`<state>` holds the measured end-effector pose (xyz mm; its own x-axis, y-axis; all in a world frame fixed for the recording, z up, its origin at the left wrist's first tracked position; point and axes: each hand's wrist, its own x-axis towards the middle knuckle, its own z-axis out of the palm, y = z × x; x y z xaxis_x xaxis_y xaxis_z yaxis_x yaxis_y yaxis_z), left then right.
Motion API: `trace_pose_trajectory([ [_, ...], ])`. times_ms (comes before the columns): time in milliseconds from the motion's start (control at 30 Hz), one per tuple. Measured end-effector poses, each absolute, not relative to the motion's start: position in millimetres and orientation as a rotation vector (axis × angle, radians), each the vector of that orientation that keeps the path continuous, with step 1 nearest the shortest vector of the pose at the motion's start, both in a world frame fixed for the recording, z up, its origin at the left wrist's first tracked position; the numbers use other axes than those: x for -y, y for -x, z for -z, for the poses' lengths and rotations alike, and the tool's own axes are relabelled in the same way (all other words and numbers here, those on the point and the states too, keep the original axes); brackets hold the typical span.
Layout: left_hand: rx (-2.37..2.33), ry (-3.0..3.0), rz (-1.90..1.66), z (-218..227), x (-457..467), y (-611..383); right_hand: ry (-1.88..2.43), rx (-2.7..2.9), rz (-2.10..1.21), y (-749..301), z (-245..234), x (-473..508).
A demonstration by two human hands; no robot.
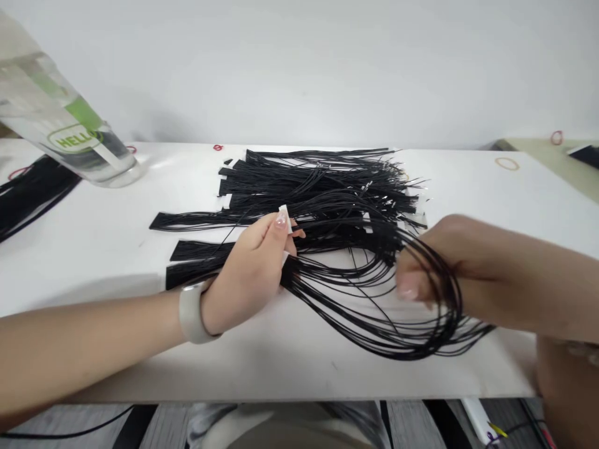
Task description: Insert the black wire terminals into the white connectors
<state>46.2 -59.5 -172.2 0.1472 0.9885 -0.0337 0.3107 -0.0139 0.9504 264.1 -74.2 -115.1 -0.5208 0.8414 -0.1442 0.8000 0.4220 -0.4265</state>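
Plainly, the readable writing is on the clear cup point(70, 131) at the left: green capitals in a green oval spell HELL, while whatever follows bends round the side and is hard to make out. The upper part of the cup is cut off by the picture's edge, as is a dark bundle point(32, 193) beside it. No lettering can be read on the white tab point(285, 218) beneath the left thumb.

The left hand point(248, 268), a pale band point(191, 315) at its wrist, is closed, gripping a bunch of black wires point(447, 333) above the near part of the white table point(187, 368). The right hand point(416, 277) is blurred and partly covered by strands; its fingers look curled, but I cannot tell whether they hold any wire.

From the left hand the bunch runs rightward, its long axis roughly level across the view, sagging toward the table's near edge, then looping up and back in front of the right hand. Behind it lies a pile of black wires point(299, 187), also stretched left to right, silvery ends mostly on the right, its nearer portion hidden by the left hand
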Motion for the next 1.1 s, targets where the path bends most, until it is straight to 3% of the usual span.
trace_pose_trajectory([
  [100, -1.313, -1.469, -0.925, 173.5, 59.4, -45.5, 1.44, 2.664, -1.11, -253.2, 126.5, 73.0],
  [200, -1.315, -1.459, -0.925, 175.6, 59.3, -45.0, 1.22, 2.588, -1.155, -236.5, 140.3, 73.4],
  [567, -1.26, -1.502, -0.956, 178.5, 60.7, -47.8, 1.184, 2.427, -0.772, -215.6, 156.4, 80.8],
  [933, -1.293, -1.55, -0.878, 175.6, 62.0, -46.5, 1.295, 2.721, -0.396, -244.7, 142.2, 72.3],
  [1100, -1.279, -1.507, -0.882, 177.8, 61.9, -46.0, 1.627, 2.096, 0.003, -284.7, 121.9, 56.3],
])
